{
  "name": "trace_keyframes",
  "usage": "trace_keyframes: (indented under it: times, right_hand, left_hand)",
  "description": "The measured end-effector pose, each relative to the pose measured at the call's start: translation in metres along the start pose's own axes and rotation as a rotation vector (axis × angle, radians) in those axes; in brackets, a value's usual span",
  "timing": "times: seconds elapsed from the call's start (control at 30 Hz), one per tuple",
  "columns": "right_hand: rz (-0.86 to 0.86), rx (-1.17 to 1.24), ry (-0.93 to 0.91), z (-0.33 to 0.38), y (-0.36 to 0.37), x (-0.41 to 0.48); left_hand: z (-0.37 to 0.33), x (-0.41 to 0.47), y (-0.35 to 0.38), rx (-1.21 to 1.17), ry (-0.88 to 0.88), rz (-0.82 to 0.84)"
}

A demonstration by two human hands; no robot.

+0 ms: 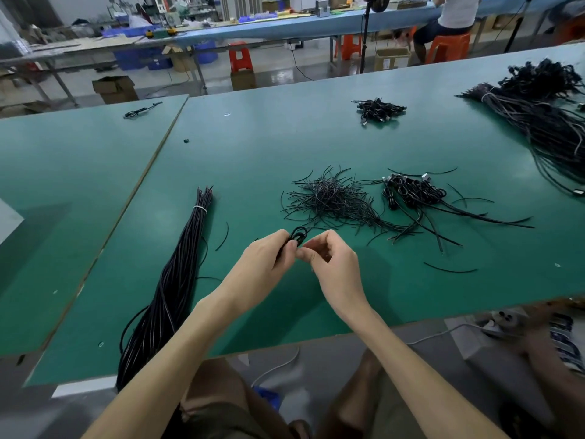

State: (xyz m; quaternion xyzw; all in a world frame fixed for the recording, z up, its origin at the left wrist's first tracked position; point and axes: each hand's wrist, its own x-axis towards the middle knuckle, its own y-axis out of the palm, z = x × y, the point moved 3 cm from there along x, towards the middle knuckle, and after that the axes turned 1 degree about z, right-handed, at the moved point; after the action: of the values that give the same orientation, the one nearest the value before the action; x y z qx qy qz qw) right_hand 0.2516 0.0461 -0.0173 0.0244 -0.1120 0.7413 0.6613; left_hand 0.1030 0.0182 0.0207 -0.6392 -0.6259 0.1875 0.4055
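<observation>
A: Quick, what do we log as the thing in hand?

B: A small coil of thin black plastic-jacketed cable (299,233). It has a few tight loops, looks slightly glossy, and pokes up between both hands just above the green matted worktable (253,153).

A: Hands?

B: The left hand (269,258) has its fingers curled round the coil's lower part and grips it. The right hand (332,258) is curled too, with thumb and forefinger pinching at the base of the coil. We can't tell whether a tie sits between those fingertips; it's too small.

A: Handling?

B: We judge it very light, limp and a bit springy, so the loops will want to pop open if the grip slackens. The jacket is smooth and could slip. It isn't fragile. We'd hold it across the gathered loops at the waist, not by a single strand.

A: Neighbours, fast.

B: Just beyond the hands is a loose pile of short thin black wire ties (329,199). A heap of coiled black cables with metal plugs (411,193) lies to its right. On the left, a long bundle of black cables with a white band (177,280) hangs over the table's near edge.
</observation>
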Motion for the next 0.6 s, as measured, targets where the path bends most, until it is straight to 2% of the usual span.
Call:
trace_keyframes:
  times: [0.17, 0.3, 0.43, 0.6]
  right_hand:
    - [0.021, 0.027, -0.022, -0.002, -0.001, -0.001]
    - [-0.026, 0.069, 0.001, -0.004, -0.002, 0.001]
    - [0.001, 0.103, 0.020, -0.004, -0.001, 0.001]
    - [-0.008, 0.063, 0.023, -0.004, -0.002, 0.002]
  left_hand:
    - [0.006, 0.004, 0.003, -0.365, -0.162, 0.024]
    - [0.007, 0.004, 0.001, -0.642, -0.184, 0.093]
    - [0.001, 0.001, -0.003, -0.651, -0.132, 0.165]
    - [-0.003, 0.004, -0.004, -0.611, -0.115, 0.115]
